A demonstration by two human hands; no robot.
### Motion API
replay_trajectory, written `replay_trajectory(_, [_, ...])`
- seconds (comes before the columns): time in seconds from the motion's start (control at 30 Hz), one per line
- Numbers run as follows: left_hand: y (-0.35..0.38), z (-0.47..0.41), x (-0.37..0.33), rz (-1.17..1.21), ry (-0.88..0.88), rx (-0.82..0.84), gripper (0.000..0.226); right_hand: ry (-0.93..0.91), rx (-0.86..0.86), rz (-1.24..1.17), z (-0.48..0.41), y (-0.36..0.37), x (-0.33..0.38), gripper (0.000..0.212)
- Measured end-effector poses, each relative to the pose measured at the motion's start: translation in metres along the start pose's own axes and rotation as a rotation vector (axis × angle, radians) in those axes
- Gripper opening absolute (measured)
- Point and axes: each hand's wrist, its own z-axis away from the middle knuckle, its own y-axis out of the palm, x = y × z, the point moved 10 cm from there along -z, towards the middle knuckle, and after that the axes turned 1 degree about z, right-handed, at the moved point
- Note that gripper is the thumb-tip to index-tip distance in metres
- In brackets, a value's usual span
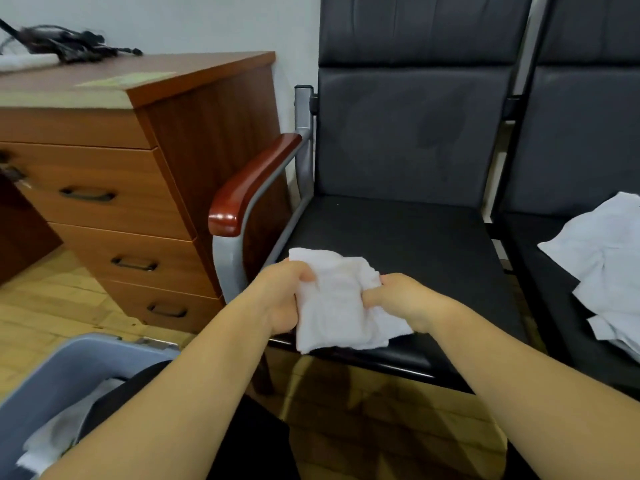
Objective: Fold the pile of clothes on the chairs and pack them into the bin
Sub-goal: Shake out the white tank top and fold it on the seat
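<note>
Left grip (284, 296), right grip (404, 302) on cloth (337, 306)

drawer unit (114, 202) 1 | right of drawer unit: chairs (398, 133) (588, 140) 2, folded cloth (336, 306) 1, clothes pile (609, 271) 1 | nearer than it: bin (62, 375) 1

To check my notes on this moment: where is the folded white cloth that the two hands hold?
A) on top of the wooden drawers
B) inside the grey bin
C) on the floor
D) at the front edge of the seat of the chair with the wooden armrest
D: the left hand and right hand grip the white cloth at the front edge of that chair seat.
</note>
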Motion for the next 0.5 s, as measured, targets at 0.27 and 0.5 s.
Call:
replay_trajectory(0.27, [-0.061, 0.05, -0.068, 0.195, 0.178, 0.233, 0.057, -0.162, 0.459, -0.812, 0.014, 0.093, 0.089, 0.043])
replay_trajectory(0.5, [-0.212, 0.082, -0.067, 0.364, 0.299, 0.086, 0.068, -0.191, 0.646, -0.576, 0.009, 0.227, 0.182, 0.046])
